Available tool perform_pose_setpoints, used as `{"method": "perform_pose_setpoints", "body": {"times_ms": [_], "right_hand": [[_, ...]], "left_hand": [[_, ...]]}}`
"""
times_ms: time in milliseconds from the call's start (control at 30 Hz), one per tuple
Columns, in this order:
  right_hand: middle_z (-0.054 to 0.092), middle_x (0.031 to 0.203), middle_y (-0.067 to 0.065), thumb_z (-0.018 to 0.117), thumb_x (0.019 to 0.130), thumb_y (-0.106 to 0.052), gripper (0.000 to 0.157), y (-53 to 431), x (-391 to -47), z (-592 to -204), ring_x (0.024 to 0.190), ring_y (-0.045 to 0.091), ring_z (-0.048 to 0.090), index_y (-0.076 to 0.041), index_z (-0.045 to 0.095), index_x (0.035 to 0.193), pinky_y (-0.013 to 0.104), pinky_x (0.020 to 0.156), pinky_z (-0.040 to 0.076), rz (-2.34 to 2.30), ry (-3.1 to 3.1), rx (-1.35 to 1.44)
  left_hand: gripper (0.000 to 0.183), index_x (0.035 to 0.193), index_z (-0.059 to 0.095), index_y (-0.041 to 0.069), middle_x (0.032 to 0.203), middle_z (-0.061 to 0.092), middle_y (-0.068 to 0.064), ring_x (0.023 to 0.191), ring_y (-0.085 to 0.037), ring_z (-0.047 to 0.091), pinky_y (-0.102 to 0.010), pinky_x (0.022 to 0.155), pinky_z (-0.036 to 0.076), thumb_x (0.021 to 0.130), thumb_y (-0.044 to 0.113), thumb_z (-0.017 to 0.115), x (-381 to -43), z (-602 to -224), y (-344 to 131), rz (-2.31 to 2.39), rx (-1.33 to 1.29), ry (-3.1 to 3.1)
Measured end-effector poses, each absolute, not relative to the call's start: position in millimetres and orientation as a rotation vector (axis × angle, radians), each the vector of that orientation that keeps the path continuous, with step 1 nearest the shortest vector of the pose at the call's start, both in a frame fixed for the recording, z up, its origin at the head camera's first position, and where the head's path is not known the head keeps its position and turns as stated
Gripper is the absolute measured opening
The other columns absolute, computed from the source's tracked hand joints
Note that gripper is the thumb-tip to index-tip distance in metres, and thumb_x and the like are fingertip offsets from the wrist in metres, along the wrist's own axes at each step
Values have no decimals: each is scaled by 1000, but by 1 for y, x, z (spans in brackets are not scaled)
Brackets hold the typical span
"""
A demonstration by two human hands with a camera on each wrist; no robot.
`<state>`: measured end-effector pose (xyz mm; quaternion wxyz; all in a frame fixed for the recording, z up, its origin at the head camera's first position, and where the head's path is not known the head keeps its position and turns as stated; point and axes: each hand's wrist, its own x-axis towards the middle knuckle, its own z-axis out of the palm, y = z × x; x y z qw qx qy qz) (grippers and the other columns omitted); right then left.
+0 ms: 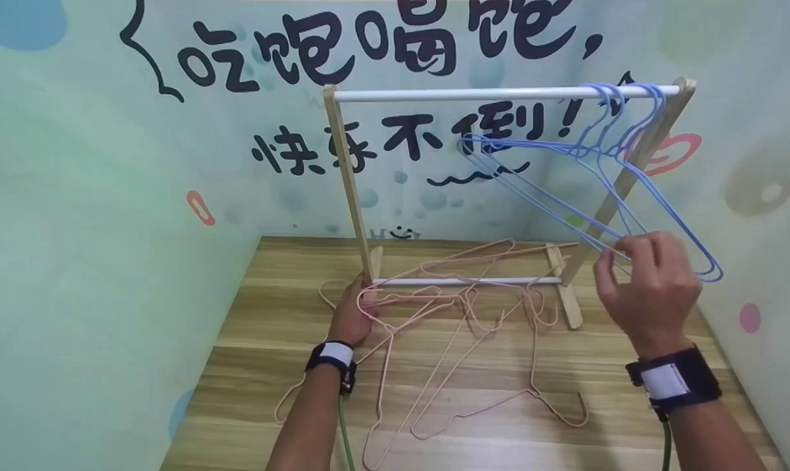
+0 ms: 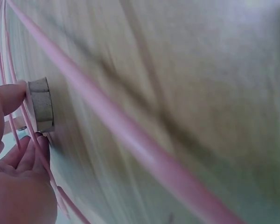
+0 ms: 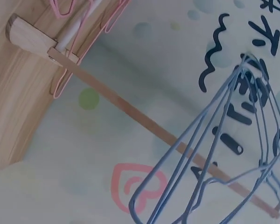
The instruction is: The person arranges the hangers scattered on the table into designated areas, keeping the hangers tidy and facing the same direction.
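A small clothes rack [image 1: 447,95] with wooden posts and white rails stands on a wood-grain surface. My left hand [image 1: 354,313] grips the foot [image 2: 41,105] of its left post, with thumb above and fingers below, and pink hangers run across that hand. Several blue wire hangers [image 1: 532,186] hang by their hooks at the right end of the top rail. In front of their lower corner is my right hand [image 1: 653,288], fingers loosely bent. The right wrist view shows the hangers' lower bars [image 3: 181,150] with no fingers round them.
Pink wire hangers [image 1: 428,302] lie tangled over the surface [image 1: 264,366], around and across the rack's lower rail [image 1: 499,281]. Printed walls [image 1: 94,261] rise at the left, back and right. Green cables [image 1: 344,428] trail from both wristbands.
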<state>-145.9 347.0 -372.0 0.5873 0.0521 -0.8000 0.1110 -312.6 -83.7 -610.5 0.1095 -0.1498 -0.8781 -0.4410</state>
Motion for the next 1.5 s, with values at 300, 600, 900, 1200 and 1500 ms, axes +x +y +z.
{"method": "perform_pose_setpoints", "body": {"times_ms": [300, 600, 900, 1200, 1500], "right_hand": [[63, 88, 19, 66, 94, -14, 17, 339, -150, -416, 71, 42, 62, 2, 67, 96, 55, 51, 50, 235, -1994, 377], [64, 92, 15, 72, 90, -5, 13, 361, -159, -468, 81, 40, 64, 0, 69, 101, 54, 56, 55, 319, -2218, 390], [68, 98, 21, 73, 89, 1, 10, 388, -169, -499, 90, 46, 64, 3, 72, 99, 59, 73, 54, 520, -2371, 195], [62, 121, 30, 70, 97, -3, 31, 395, -182, -512, 112, 48, 59, 11, 67, 125, 58, 92, 50, 912, -2409, -170], [44, 157, 38, 66, 102, -11, 70, 398, -196, -528, 139, 58, 47, 14, 37, 161, 68, 114, 40, 1162, -2447, -268]], "left_hand": [[59, 154, 51, -6, 133, 65, -28, 120, -46, 67, -60, 104, 53, 99, 4, 69, -305, -595, -96, -1220, -422, -2515], [61, 152, 56, -4, 138, 67, -26, 128, -44, 66, -53, 112, 50, 92, -8, 63, -315, -616, -107, -1080, -429, -2489], [52, 148, 58, -4, 140, 65, -27, 133, -45, 62, -54, 115, 48, 96, -7, 61, -303, -594, -94, -1166, -409, -2508], [52, 147, 58, -8, 145, 62, -28, 134, -47, 62, -54, 115, 49, 95, -10, 65, -282, -547, -68, -1159, -294, -2559], [51, 150, 59, 1, 143, 64, -21, 130, -42, 64, -54, 108, 54, 100, 2, 71, -274, -545, -56, -1137, -188, -2600]]}}
